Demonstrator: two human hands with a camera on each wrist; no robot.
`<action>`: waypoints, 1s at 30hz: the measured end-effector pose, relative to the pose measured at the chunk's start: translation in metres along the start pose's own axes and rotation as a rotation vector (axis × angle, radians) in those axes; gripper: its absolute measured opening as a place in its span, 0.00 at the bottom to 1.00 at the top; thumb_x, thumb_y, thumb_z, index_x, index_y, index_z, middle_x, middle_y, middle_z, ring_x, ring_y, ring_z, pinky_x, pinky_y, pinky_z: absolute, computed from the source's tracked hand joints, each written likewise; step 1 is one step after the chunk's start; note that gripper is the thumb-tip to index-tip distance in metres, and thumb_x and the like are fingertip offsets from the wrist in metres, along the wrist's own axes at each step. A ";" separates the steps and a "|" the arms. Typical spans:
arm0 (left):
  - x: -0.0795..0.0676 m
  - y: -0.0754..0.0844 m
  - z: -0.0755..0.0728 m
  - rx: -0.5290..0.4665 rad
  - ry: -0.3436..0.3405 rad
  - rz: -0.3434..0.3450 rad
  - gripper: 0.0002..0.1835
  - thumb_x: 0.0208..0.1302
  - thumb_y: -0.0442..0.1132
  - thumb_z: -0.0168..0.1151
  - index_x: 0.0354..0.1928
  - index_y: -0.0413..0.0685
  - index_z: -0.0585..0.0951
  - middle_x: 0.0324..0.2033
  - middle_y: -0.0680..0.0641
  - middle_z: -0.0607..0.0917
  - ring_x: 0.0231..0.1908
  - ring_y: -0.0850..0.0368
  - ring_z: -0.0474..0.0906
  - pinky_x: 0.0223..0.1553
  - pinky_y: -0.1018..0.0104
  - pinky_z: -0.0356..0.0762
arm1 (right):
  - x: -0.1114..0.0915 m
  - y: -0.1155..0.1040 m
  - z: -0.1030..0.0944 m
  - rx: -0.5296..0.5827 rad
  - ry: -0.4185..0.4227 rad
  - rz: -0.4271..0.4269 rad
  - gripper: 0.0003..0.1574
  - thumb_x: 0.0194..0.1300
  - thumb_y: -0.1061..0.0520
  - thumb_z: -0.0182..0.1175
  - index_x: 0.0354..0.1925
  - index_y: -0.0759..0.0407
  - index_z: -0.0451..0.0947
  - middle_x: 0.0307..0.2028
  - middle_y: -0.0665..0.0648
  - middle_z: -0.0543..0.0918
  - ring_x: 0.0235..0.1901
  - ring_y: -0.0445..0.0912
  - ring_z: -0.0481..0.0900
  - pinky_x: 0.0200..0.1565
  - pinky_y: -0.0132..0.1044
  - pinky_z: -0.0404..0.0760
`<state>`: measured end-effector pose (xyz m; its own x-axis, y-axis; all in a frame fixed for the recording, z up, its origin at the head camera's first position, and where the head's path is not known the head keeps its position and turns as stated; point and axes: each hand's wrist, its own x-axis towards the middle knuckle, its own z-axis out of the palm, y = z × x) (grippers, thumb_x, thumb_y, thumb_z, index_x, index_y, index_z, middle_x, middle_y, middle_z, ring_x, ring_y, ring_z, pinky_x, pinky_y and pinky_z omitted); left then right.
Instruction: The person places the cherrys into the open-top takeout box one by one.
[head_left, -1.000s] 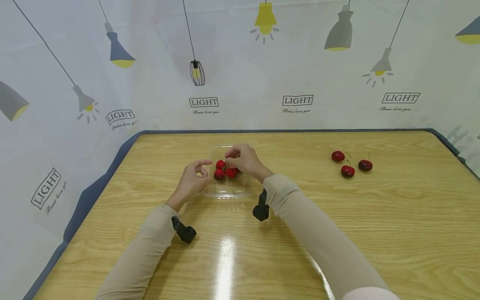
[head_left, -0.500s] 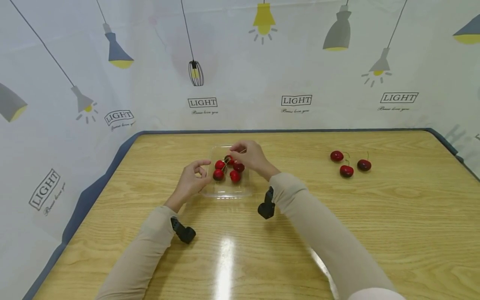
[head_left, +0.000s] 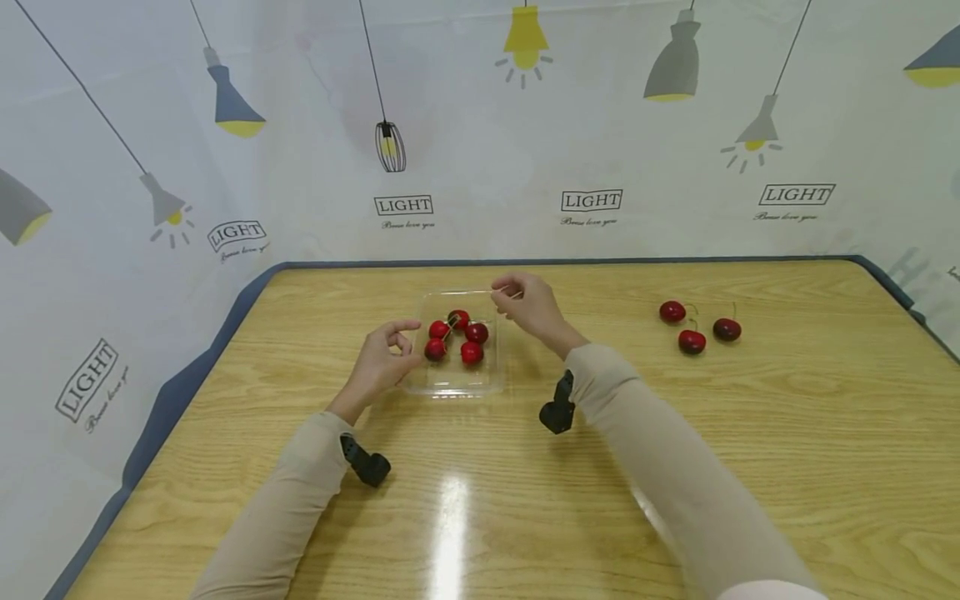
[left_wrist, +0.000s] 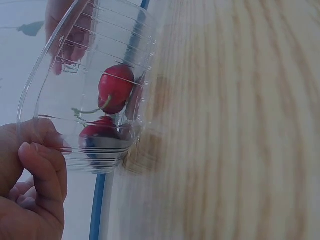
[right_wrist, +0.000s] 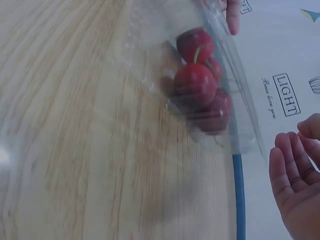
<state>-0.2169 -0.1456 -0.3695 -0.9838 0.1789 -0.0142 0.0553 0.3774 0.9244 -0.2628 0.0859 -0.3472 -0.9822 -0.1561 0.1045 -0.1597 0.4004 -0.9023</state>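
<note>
My left hand (head_left: 385,358) pinches the left rim of a clear plastic container (head_left: 457,389), thumb and a finger on either side of it, as the left wrist view shows. Several red cherries (head_left: 472,353) with stems lie in the container, loosely grouped. Just past the container's far right corner, my right hand (head_left: 531,307) is in the air, its fingers loosely bent. In the right wrist view, no cherry appears among the right hand's fingers (right_wrist: 286,172). A thin pale line crosses those fingers in the head view; I cannot tell what it is.
Three dark red cherries (head_left: 692,342) with stems lie apart on the wooden table (head_left: 637,433), to the right. Behind the table hangs a pale cloth (head_left: 480,167) printed with lamps and lettering. The table's far edge is near the container.
The right hand has drawn back from above the cherries to the right, uncovering those in the container, which lie more spread out. The left hand stays at the rim.
</note>
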 end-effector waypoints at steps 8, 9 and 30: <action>-0.001 0.000 -0.001 0.011 -0.008 0.000 0.26 0.51 0.24 0.54 0.56 0.37 0.67 0.21 0.48 0.69 0.08 0.64 0.58 0.11 0.73 0.58 | -0.003 0.014 -0.020 -0.053 0.043 0.020 0.14 0.61 0.61 0.51 0.43 0.67 0.74 0.33 0.62 0.77 0.33 0.54 0.78 0.29 0.31 0.76; 0.000 0.000 -0.001 0.013 -0.007 -0.002 0.26 0.50 0.24 0.54 0.56 0.37 0.67 0.21 0.48 0.69 0.08 0.64 0.58 0.11 0.73 0.58 | -0.004 0.016 -0.023 -0.060 0.045 0.020 0.14 0.61 0.61 0.51 0.44 0.67 0.74 0.33 0.62 0.77 0.33 0.54 0.78 0.29 0.32 0.76; 0.001 -0.001 -0.001 0.040 0.005 0.012 0.26 0.49 0.25 0.54 0.55 0.37 0.68 0.20 0.48 0.69 0.09 0.65 0.58 0.11 0.73 0.58 | -0.024 0.057 -0.101 -0.065 0.107 0.102 0.21 0.65 0.56 0.47 0.51 0.69 0.68 0.41 0.67 0.73 0.40 0.59 0.75 0.42 0.49 0.74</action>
<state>-0.2176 -0.1466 -0.3703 -0.9838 0.1790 -0.0011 0.0739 0.4117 0.9083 -0.2580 0.2035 -0.3593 -0.9980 -0.0157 0.0607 -0.0610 0.4675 -0.8819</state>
